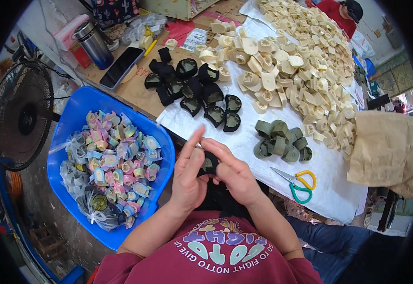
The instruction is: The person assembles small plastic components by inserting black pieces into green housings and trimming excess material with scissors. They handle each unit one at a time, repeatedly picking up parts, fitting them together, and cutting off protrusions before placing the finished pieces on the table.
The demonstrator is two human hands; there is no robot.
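Observation:
In front of my chest, my left hand (188, 177) and my right hand (232, 173) meet around a small black-covered cup-shaped piece (208, 164) with an olive-green inside. My right fingers and thumb press on it, while my left palm and thumb steady its other side; the left forefinger points up. Part of the piece is hidden by my fingers. Just beyond my hands lies a group of similar black-covered pieces (190, 105), their olive insides showing. To the right, bare olive-green pieces (278, 146) are heaped on the white sheet (244, 146).
Scissors (297, 183) with yellow and green handles lie near the table's right front. Cream pieces (286, 71) form a big heap behind. At left stand a blue tub (64, 137) of pastel pieces and a fan (22, 116). A phone (122, 67) and tumbler (94, 45) are beyond.

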